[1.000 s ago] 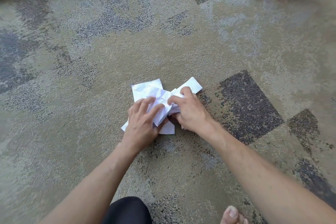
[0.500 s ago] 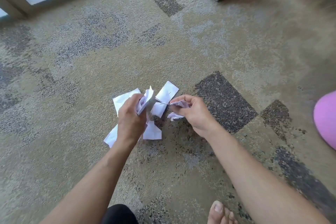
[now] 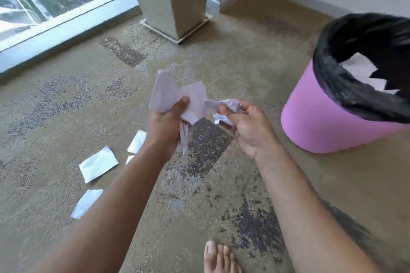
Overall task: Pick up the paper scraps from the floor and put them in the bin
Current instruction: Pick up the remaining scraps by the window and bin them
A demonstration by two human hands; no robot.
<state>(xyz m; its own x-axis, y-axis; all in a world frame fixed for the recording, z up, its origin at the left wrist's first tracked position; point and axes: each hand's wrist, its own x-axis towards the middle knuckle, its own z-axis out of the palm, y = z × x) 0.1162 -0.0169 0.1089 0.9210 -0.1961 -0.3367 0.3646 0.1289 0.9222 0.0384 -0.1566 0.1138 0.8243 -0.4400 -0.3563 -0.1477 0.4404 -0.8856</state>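
My left hand (image 3: 165,126) is shut on a bunch of white paper scraps (image 3: 170,93), held above the carpet. Beside it, my right hand (image 3: 248,126) grips a smaller crumpled scrap (image 3: 228,105) between its fingers. The two hands are close together in the middle of the view. A pink bin (image 3: 321,122) with a black liner stands to the right of my right hand, with white paper visible inside it. Several loose scraps remain on the carpet at lower left: one larger piece (image 3: 98,164), another (image 3: 136,141) near my left forearm, and one (image 3: 86,203) closer to me.
A stone-look pedestal (image 3: 175,0) stands at the back centre beside a glass window wall (image 3: 55,24). A beige wall with skirting runs along the back right. My bare foot (image 3: 219,257) rests on the patterned carpet at the bottom.
Both hands have lifted off the floor with scraps in them and moved up and rightward. The view has swung up, bringing the pink bin fully into sight; some scraps stayed on the carpet.
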